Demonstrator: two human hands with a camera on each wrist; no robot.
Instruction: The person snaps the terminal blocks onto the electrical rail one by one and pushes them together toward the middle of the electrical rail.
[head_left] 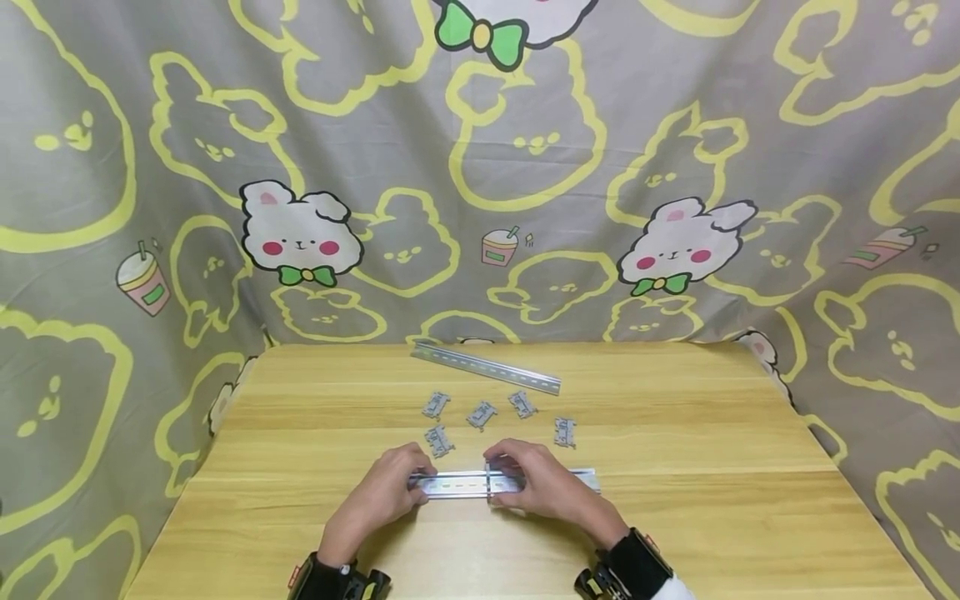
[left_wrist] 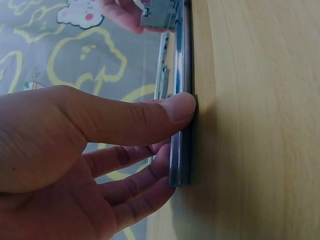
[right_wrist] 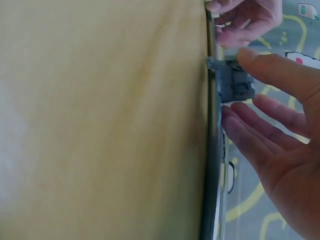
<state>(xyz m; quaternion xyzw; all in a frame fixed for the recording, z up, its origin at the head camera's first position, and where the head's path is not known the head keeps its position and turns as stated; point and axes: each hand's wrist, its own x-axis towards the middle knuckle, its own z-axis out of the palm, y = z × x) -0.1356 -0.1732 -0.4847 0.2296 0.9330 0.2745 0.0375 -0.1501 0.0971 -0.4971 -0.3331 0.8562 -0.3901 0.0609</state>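
A slotted metal DIN rail (head_left: pixel 457 484) lies lengthwise across the table in front of the person. At its left end the left hand (head_left: pixel 393 482) grips it, thumb (left_wrist: pixel 181 106) along the near edge and fingers at the far side. A grey terminal block (right_wrist: pixel 235 82) stands upright across the rail, its foot at the rail's edge. The right hand (head_left: pixel 538 483) pinches this block, with the thumb at the near side and fingertips at the far side. The rail's right end shows beyond the right wrist.
Several loose grey terminal blocks (head_left: pixel 482 414) lie on the wooden table (head_left: pixel 675 433) beyond the hands. A second DIN rail (head_left: pixel 487 367) lies at a slant near the table's back edge. A patterned grey curtain (head_left: pixel 420 150) hangs behind and along both sides.
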